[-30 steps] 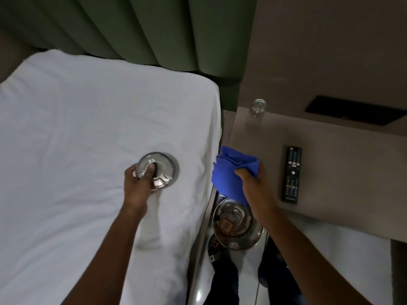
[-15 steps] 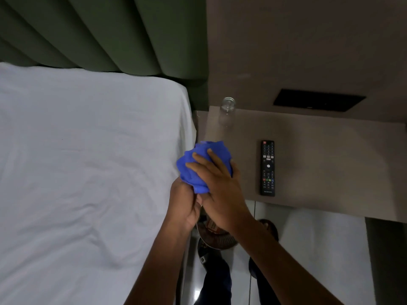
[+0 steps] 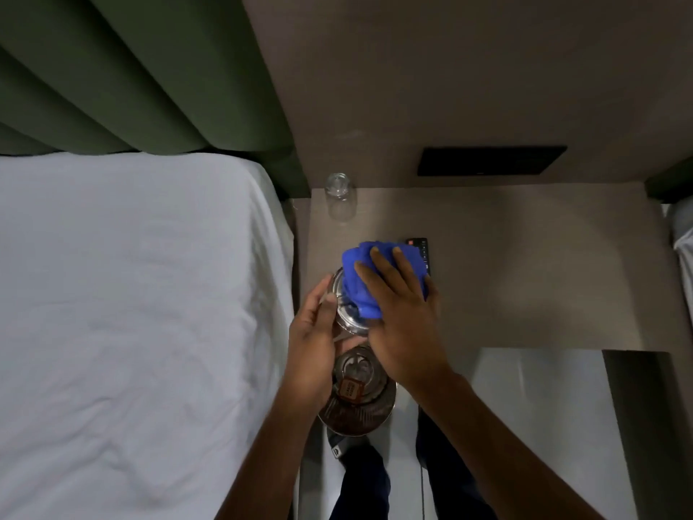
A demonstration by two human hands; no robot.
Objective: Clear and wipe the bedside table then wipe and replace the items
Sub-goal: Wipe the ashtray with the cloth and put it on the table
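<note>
My left hand [image 3: 313,332] grips a shiny round metal dish [image 3: 347,317] by its left rim, over the near left part of the brown bedside table [image 3: 525,264]. My right hand [image 3: 405,313] presses a bunched blue cloth [image 3: 369,275] onto the dish, fingers spread over the cloth. An upturned clear glass [image 3: 339,197] stands at the table's back left corner. A black remote [image 3: 422,249] lies on the table, mostly hidden behind the cloth and my right hand.
A metal bin [image 3: 360,403] with a wrapper inside stands on the floor below my hands, by my feet. The white bed [image 3: 131,313] fills the left. A dark panel [image 3: 491,161] is set in the wall behind the table.
My left hand lifted the metal dish off the bed and carried it right to the table. My right hand brought the blue cloth onto it. The view shifted right.
</note>
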